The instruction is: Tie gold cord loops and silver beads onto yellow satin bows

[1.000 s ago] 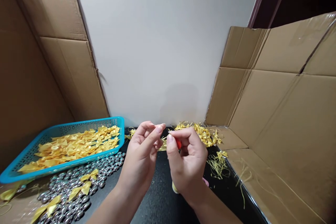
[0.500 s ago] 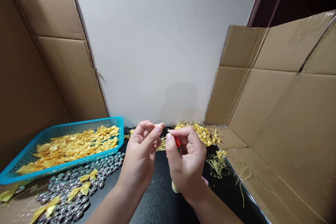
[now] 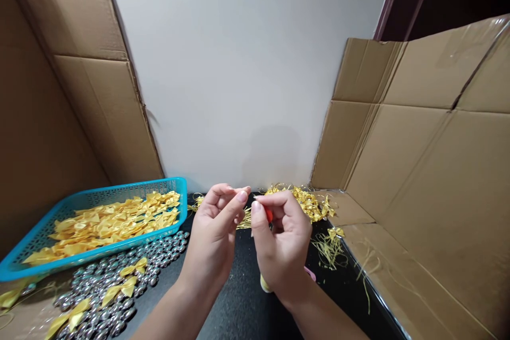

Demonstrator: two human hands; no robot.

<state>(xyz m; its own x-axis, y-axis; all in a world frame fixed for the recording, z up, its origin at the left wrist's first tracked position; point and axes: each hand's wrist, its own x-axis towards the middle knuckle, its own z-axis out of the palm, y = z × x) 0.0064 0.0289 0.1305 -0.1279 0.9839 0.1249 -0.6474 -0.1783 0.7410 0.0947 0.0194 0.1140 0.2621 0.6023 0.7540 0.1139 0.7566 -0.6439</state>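
Note:
My left hand (image 3: 217, 228) is closed in a pinch, thumb pressed on the index finger. Whatever it pinches is too small to make out. Close beside it, with a narrow gap between the fingertips, my right hand (image 3: 281, 236) is also pinched shut. A red object (image 3: 269, 216) shows between its curled fingers, mostly hidden by them. Both hands are raised over the black tabletop (image 3: 235, 297). Behind them lie gold strings (image 3: 244, 219) and a heap of yellow bows with gold ties (image 3: 306, 202).
At left stands a blue plastic basket (image 3: 184, 199) of yellow ribbon bows (image 3: 119, 218). Before it spread silver beads (image 3: 119, 303) with a few bows on top. Cardboard walls (image 3: 430, 170) flank both sides. Under my right wrist are a pale yellow item (image 3: 264, 284) and a pink item (image 3: 310, 274).
Almost nothing differs. Both hands keep their pinches, with only a very slight shift of the fingertips and of the view.

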